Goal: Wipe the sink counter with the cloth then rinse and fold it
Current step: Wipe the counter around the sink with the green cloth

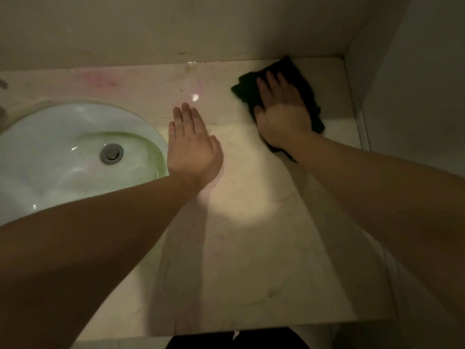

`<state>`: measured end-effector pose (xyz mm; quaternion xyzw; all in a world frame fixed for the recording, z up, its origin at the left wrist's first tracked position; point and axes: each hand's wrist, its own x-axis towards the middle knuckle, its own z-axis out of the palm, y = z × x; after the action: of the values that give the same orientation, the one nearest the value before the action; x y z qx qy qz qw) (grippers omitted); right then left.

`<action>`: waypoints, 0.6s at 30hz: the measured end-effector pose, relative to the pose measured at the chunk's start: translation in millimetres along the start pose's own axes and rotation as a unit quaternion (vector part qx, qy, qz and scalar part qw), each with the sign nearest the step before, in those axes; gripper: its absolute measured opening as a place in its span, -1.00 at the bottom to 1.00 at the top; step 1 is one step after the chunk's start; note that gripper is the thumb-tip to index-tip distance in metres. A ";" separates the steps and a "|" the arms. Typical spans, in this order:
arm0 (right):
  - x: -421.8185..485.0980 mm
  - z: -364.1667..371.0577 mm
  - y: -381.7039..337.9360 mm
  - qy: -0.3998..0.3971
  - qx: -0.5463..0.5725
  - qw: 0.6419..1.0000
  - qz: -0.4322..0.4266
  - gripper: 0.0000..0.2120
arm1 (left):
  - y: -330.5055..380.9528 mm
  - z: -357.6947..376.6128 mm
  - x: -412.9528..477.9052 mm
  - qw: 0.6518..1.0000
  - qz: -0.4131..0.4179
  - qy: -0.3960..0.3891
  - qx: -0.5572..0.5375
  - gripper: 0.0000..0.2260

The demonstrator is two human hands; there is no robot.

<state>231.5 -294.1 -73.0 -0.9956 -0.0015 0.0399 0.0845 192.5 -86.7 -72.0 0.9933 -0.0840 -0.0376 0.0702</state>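
A dark cloth (299, 76) lies on the beige marble counter (246, 235) near its back right corner. My right hand (281, 109) lies flat on the cloth with fingers straight, pressing it down; the palm covers the cloth's middle. My left hand (192, 144) rests flat on the bare counter just right of the sink, fingers straight and together, holding nothing. The white oval sink (50, 152) is set into the counter at the left, with some greenish water around its metal drain (112, 153).
A wall runs along the back of the counter and another closes it off on the right. Pink stains (100, 83) mark the counter behind the sink. A wet shiny spot (195, 96) lies beyond my left fingertips. The counter's front edge (251, 328) is close to me.
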 end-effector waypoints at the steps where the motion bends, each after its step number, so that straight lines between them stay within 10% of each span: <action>1: -11.5 0.0 -4.5 -0.002 -0.008 1.000 -0.029 -0.39 | 0.0 0.0 -0.7 1.000 -0.001 0.000 -0.001 -0.38; 13: -261.9 11.0 -52.1 -0.132 -0.017 0.961 -0.244 -0.38 | -0.3 -5.6 -6.0 1.000 -0.004 -0.013 -0.008 -0.38; 18: -245.3 18.9 -47.4 -0.055 0.032 0.998 -0.023 -0.37 | 1.7 -4.2 -5.9 1.000 -0.006 -0.012 -0.008 -0.38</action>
<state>-14.3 -246.6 -64.2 -0.9884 -0.0278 0.0928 0.1171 186.8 -86.7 -67.3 0.9927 -0.0786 -0.0505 0.0768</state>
